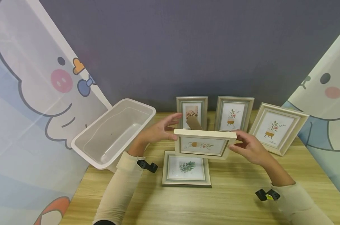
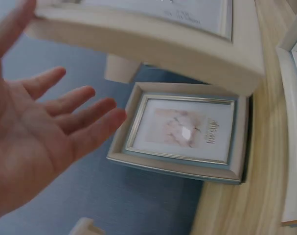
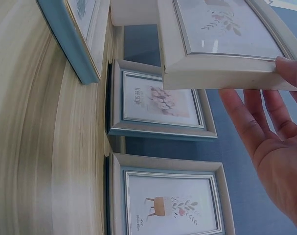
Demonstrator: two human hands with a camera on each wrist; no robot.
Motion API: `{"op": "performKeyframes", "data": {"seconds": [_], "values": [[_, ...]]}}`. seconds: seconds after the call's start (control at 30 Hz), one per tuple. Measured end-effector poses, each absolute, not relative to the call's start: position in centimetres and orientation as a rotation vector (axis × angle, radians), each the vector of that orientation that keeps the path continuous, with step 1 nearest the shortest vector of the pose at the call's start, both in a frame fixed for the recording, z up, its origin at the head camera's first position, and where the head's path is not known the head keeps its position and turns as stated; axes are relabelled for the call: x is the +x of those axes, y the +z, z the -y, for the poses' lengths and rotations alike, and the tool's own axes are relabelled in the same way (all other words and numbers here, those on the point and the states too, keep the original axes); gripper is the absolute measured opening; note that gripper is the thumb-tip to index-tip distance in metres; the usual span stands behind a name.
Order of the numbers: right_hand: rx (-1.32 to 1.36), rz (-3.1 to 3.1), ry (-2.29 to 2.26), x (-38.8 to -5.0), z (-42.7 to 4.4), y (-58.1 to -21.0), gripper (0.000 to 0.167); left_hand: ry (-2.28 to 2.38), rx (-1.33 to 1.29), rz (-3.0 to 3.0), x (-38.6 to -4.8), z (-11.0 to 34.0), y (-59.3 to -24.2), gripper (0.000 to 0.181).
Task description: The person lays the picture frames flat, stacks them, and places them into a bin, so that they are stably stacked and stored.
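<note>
A cream picture frame [image 1: 204, 146] with a potted-plant print is held in the air, turned sideways, its brown stand flap [image 1: 193, 122] sticking out behind. My right hand [image 1: 249, 148] grips the right end, thumb on the front face and fingers [image 3: 246, 122] at the back and edge. At the left end, my left hand [image 1: 158, 128] has its fingers spread apart, its thumb at the frame's corner. In the left wrist view, the left palm [image 2: 35, 137] faces the camera and those fingers hold nothing. Below the held frame, a leaf-print frame [image 1: 186, 170] lies on the table.
A pinkish-white plastic bin [image 1: 85, 156] stands at the left. Along the dark back panel [image 1: 192, 47] stand a flower-print frame [image 1: 191, 104], a plant-print frame [image 1: 234, 114] and, angled at the right, a cream plant-print frame [image 1: 276, 128]. All are on the wooden table [image 1: 229, 200].
</note>
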State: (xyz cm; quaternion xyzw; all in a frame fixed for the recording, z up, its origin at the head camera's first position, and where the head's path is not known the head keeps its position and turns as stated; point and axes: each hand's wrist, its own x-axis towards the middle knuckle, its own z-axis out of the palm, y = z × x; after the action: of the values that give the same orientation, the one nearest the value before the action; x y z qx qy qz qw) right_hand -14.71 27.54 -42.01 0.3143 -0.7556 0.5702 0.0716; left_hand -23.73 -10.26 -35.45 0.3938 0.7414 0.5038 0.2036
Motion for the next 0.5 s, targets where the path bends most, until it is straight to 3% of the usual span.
{"op": "performKeyframes", "data": {"seconds": [0.13,0.5], "values": [[1.019,2.234,1.759,-14.7,-27.5,-42.0,0.046,1.431,1.092,-1.94,-24.0,10.3,-36.3,0.14],[1.065,2.206,1.769,-14.7,-27.4,-42.2,0.048,1.542,1.118,-1.729,-24.8,9.7,-38.4,0.142]]}}
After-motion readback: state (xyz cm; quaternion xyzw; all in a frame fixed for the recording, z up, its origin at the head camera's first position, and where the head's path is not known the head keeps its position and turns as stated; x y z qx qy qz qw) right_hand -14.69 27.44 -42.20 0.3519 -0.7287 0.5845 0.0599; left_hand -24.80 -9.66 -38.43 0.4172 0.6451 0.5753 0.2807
